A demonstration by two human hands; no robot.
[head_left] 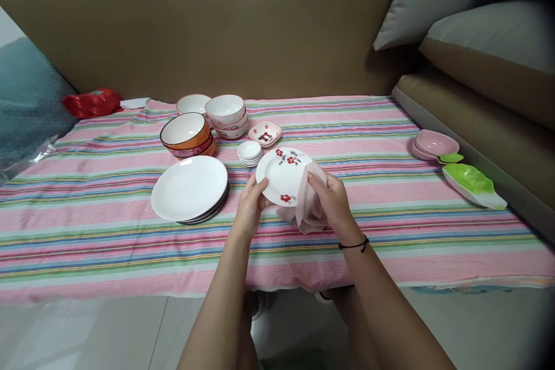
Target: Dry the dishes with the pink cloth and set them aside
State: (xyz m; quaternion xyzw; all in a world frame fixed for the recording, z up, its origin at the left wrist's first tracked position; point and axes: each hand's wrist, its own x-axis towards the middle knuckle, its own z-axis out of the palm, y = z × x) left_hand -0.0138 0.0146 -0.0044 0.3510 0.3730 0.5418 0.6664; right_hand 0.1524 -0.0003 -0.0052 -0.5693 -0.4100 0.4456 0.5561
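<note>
White flowered plate [275, 176] | left: left hand [248, 203], fingers pinching rim | right: right hand [339, 203], fingers holding pink cloth [309, 205] against rim | neither hand clearly nearer

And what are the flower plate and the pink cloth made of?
The flower plate looks like ceramic, smooth and glossy white, though shiny plastic is possible. The pink cloth seems soft, dull fabric, since it folds and droops.

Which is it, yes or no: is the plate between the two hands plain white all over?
No, the plate is white with a printed pattern of red flowers and grey leaves.
</note>
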